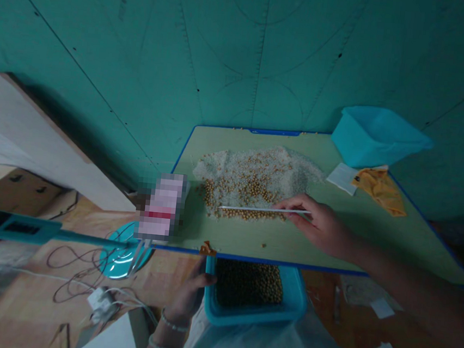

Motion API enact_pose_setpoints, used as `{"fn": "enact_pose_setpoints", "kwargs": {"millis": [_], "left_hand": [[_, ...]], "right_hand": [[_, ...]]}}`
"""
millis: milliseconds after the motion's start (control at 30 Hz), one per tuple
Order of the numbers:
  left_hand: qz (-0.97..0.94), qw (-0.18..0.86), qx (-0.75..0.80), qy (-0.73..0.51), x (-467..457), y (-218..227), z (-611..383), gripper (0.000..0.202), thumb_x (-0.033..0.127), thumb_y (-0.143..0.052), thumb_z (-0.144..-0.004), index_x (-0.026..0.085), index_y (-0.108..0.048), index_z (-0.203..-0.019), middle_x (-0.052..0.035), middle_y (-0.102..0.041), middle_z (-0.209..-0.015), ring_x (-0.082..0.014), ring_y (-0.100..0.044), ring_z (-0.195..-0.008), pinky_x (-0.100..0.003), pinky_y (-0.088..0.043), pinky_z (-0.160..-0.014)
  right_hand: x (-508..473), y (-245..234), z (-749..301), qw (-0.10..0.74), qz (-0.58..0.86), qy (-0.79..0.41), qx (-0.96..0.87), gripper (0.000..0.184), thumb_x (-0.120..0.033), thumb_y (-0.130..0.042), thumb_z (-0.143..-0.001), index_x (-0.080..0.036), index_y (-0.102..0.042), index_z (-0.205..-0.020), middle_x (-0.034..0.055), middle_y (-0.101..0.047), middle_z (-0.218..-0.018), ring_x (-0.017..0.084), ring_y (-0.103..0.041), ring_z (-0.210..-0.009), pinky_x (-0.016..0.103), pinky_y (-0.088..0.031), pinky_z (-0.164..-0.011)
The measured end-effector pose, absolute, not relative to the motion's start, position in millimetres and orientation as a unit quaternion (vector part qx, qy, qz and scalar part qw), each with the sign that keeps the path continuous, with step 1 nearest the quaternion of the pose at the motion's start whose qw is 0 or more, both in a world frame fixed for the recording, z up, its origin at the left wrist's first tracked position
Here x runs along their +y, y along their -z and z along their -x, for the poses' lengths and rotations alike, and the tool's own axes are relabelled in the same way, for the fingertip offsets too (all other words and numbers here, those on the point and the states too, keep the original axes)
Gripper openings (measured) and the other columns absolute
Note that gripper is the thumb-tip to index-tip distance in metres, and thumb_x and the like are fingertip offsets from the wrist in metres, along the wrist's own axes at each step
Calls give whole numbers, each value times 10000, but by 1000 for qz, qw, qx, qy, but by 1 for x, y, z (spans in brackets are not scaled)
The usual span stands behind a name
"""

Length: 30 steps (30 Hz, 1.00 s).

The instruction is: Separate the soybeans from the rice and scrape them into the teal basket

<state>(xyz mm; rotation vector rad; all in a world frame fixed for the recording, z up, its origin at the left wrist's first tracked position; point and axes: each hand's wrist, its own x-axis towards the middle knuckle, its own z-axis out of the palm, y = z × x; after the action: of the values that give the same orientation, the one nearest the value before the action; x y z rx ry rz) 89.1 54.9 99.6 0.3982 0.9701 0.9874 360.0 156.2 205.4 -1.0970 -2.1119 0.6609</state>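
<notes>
My right hand point(320, 226) is closed around one end of a thin, straight white stick point(249, 208). The stick lies flat across the near side of a spread pile of pale grains point(237, 163) mixed with round tan beans point(255, 186). Below the table's near edge, my left hand point(194, 286) grips the left rim of a blue plastic basket point(257, 317), its thumb over the rim. Tan beans point(273, 282) show on the basket's right side, while its left side is in dark shadow.
The pile lies on a pale table point(373, 237) with a blue edge. A second blue basket point(377, 139) stands back right beside a white paper point(342, 178) and yellow cloth point(382, 189). A blurred pink-white object point(162, 205) is at left. Near a fan point(13, 227), cables point(71, 268) cross the floor.
</notes>
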Motion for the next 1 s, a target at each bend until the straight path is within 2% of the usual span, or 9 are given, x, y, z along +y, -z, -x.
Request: {"fn": "enact_pose_setpoints", "kwargs": {"millis": [133, 367, 567, 700, 800, 1000], "left_hand": [[-194, 750, 441, -453, 55, -101, -90, 477, 147, -668, -519, 239, -767, -976, -41, -779, -970, -393, -503, -1269, -532, -315, -1099], [-205, 740, 449, -456, 56, -105, -92, 454, 148, -665, -513, 250, -770, -943, -33, -768, -1048, -365, -467, -1311, -461, -321, -1115], [-195, 742, 459, -448, 56, -104, -92, 500, 153, -669, -503, 230, -767, -988, -43, -771, -1035, -381, -485, -1293, -484, -333, -1108], [-203, 741, 453, -452, 55, -105, -91, 553, 156, -656, -523, 234, -740, -1064, -39, -754, -1112, -362, -469, -1315, -459, -340, -1110], [-198, 746, 453, -445, 56, -104, -90, 551, 153, -666, -527, 245, -738, -1065, -32, -757, -1113, -354, -477, -1312, -443, -355, -1102], [-210, 744, 442, -455, 56, -102, -90, 523, 145, -663, -540, 235, -751, -1047, -33, -759, -1103, -369, -495, -1291, -472, -329, -1117]], "right_hand": [[150, -209, -362, 325, 431, -259, -801, 123, -193, -489, -878, -249, -581, -939, 44, -735, -913, 183, -699, -856, 305, -553, -749], [138, -212, -363, 311, 424, -283, -802, 185, -150, -471, -869, -253, -594, -961, 50, -749, -961, 187, -707, -921, 321, -555, -806], [132, -211, -364, 314, 422, -291, -799, 168, -143, -476, -869, -246, -583, -949, 54, -754, -952, 183, -715, -919, 310, -566, -790], [127, -210, -364, 317, 422, -291, -798, 173, -144, -477, -876, -253, -578, -965, 54, -755, -964, 184, -717, -931, 313, -569, -794], [123, -210, -365, 315, 419, -291, -800, 185, -130, -474, -869, -251, -579, -962, 53, -755, -969, 182, -717, -930, 309, -569, -795], [117, -212, -366, 305, 432, -305, -792, 197, -137, -468, -869, -257, -588, -971, 47, -754, -980, 186, -713, -941, 322, -564, -813]]}}
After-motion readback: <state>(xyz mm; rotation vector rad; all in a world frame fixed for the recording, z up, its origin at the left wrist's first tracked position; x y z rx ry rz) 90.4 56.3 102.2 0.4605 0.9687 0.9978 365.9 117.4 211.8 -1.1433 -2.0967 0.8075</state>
